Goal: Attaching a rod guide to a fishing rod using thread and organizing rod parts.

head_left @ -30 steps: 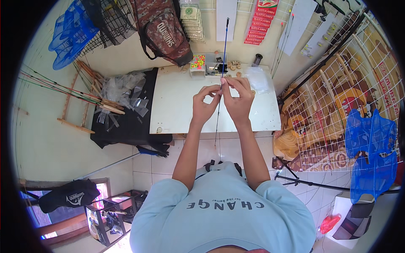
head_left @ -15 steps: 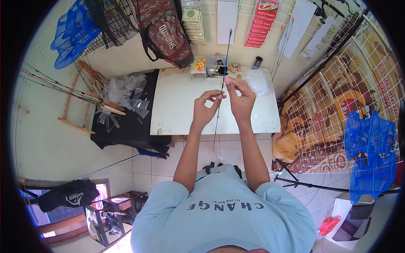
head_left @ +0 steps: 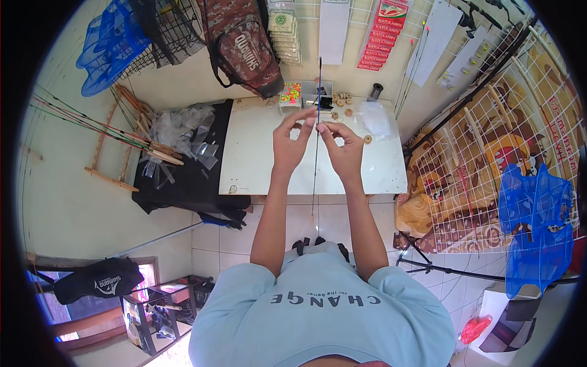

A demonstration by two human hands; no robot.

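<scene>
A thin dark fishing rod (head_left: 317, 158) with a blue upper stretch runs nearly straight away from me, above the white table (head_left: 257, 165). My right hand (head_left: 346, 160) pinches it between thumb and fingertips. Just above that pinch, my left hand (head_left: 288, 147) has its thumb and forefinger curled together at the rod's left side. Whether a fine thread is between the left fingertips is too small to tell. The rod's near end hangs past the table's front edge, over the tiled floor.
At the table's back stand a box of bright beads (head_left: 291, 93) and a grey tray (head_left: 310, 89). Cork rings (head_left: 348, 112), a dark spool (head_left: 375, 92) and a clear plastic bag (head_left: 374, 119) lie to the right. Rods and plastic wrappings (head_left: 183, 131) cover a black cloth at left.
The rod has swung to nearly straight and lowered a little. My right hand has slid nearer to me along it and leftward; my left hand now sits farther up the rod.
</scene>
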